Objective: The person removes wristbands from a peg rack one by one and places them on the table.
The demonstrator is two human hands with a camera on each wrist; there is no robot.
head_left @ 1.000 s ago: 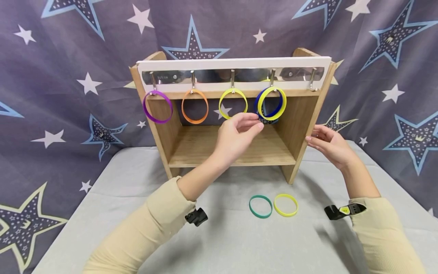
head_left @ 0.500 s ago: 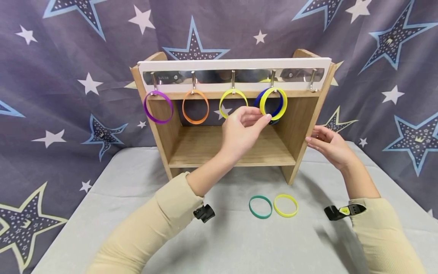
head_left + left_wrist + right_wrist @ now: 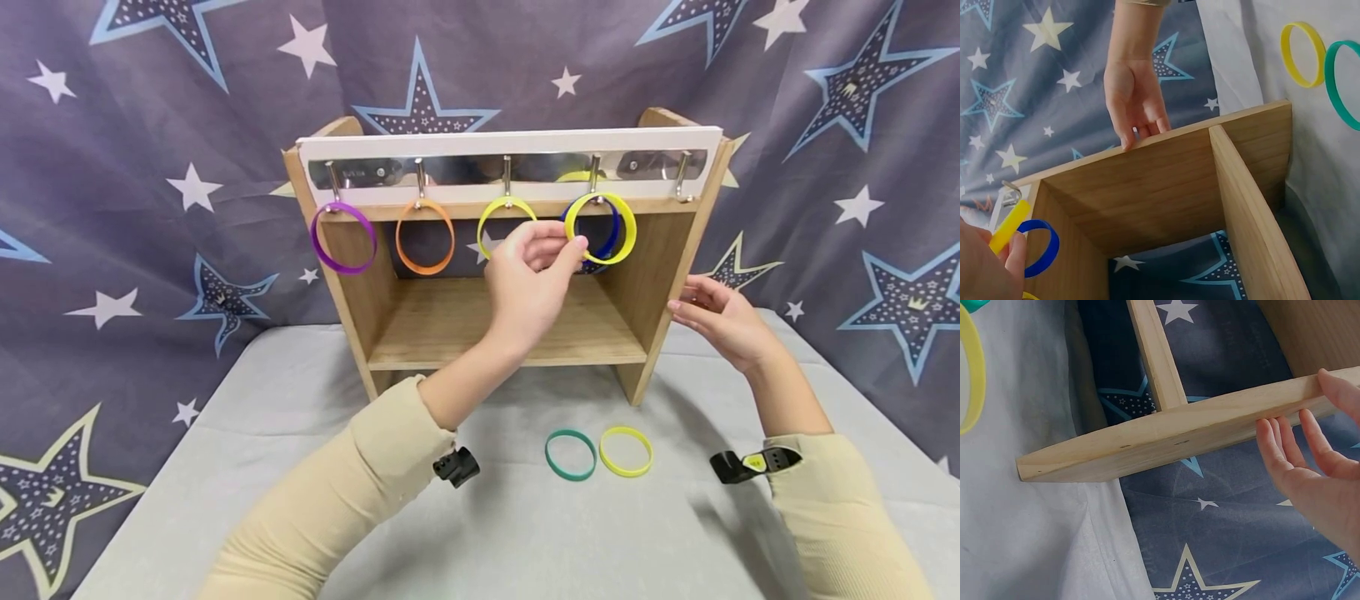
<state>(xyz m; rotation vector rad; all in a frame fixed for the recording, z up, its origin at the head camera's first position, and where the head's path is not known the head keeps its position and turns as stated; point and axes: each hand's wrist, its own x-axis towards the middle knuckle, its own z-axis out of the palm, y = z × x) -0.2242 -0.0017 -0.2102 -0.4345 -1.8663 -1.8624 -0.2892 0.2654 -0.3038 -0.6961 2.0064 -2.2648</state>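
Observation:
My left hand point(image 3: 528, 279) pinches a yellow wristband point(image 3: 632, 229) between thumb and fingers, its top right at the tip of the fourth hook point(image 3: 596, 173). Behind it a blue wristband point(image 3: 1055, 244) hangs from that hook. The right hand point(image 3: 723, 321) holds the right side panel of the wooden shelf point(image 3: 1147, 447), thumb on the front edge and fingertips against the outer face. Along the rail hang a purple wristband point(image 3: 348, 270), an orange wristband point(image 3: 425, 271) and another yellow wristband point(image 3: 481, 233), partly behind my left hand.
A green wristband point(image 3: 570, 477) and a yellow wristband point(image 3: 626, 473) lie on the grey cloth point(image 3: 510, 533) before the shelf. The fifth hook point(image 3: 682, 177) at the rail's right end is bare. A star-patterned curtain point(image 3: 150, 167) stands behind.
My left hand has moved right and slightly up, and its fingers have closed on the front yellow wristband, which has shifted a little right, off the blue one. The right hand stays put.

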